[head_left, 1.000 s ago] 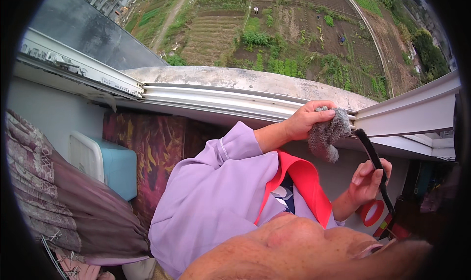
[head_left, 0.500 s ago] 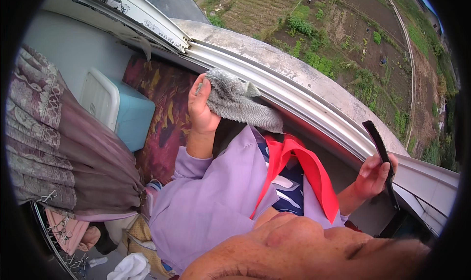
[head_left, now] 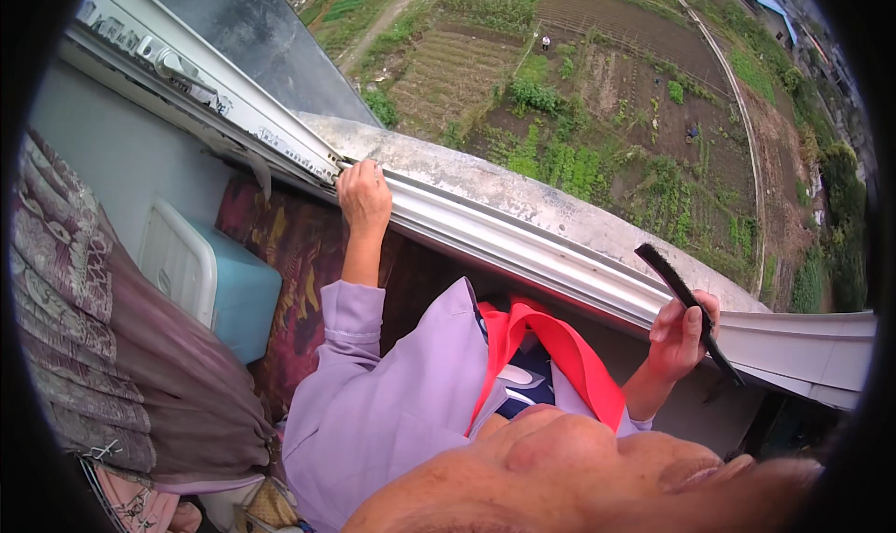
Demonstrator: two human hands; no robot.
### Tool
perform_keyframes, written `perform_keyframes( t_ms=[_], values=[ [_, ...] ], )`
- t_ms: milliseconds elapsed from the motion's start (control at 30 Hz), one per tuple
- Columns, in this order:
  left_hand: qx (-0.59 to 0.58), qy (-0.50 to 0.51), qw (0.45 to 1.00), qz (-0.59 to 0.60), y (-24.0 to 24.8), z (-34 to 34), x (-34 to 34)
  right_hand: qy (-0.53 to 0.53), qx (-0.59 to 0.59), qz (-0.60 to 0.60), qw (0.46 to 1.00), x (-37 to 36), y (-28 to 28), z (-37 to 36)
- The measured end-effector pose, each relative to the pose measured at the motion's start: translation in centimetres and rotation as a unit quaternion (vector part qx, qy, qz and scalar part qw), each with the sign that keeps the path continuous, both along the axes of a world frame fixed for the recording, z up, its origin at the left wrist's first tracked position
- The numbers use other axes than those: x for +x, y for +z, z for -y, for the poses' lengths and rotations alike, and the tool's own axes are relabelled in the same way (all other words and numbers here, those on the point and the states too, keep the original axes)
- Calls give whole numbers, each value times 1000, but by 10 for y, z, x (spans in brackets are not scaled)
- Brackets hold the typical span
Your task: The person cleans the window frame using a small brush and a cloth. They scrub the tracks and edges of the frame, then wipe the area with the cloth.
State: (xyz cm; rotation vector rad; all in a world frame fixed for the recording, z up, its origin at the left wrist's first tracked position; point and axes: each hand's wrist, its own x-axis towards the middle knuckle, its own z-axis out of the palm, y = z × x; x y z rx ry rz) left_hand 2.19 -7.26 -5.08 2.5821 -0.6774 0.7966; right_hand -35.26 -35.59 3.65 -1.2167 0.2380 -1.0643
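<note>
My left hand (head_left: 364, 197) is raised to the white window frame (head_left: 280, 141), its fingers curled over the end of the sash where it meets the track. No cloth shows in or around this hand. In my right hand (head_left: 679, 339) is a long, narrow black brush (head_left: 665, 270), gripped near its middle. The brush slants across the window track (head_left: 523, 253), its upper end over the sill and its lower end beside the white frame at the right.
Outside runs a weathered concrete ledge (head_left: 448, 164), with garden plots (head_left: 579, 113) far below. A blue plastic box (head_left: 245, 295) with a white lid stands left on a dark red patterned surface (head_left: 291, 332). Beside it hangs a brown lace-trimmed curtain (head_left: 140, 346).
My left hand has moved up to the window frame, and the grey cloth it held is out of sight. My right hand, still on the brush, appears farther left as the view has shifted.
</note>
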Motion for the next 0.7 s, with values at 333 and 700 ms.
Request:
perform_keyframes(
  t_ms=[333, 700],
  values=[
    [57, -120, 991, -5, 15, -9, -6, -8, 32, 2, 999, 2, -5, -1],
    [24, -250, 968, -14, 18, 79, -108, 38, 9, -8, 999, -13, -2, 13]
  ],
)
